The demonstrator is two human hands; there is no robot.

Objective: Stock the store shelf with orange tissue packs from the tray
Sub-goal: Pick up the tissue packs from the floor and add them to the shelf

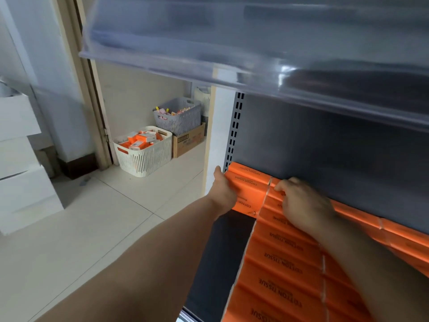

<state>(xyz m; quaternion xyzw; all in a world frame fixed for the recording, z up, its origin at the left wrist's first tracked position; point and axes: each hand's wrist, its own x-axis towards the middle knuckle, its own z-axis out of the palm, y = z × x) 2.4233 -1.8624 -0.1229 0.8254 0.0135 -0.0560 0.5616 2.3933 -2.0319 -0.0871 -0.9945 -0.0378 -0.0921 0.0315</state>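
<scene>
Orange pack [249, 190] sits in the back left corner of the shelf [221, 252], and the left hand [224, 194] grips its end. Next to it, the right hand [304, 205] curls its fingers over a row [278, 263] of packs.

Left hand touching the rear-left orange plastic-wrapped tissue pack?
Touching. Head view: the left hand grips the left end of the orange plastic-wrapped tissue pack, thumb against its top edge, no gap visible.
</scene>
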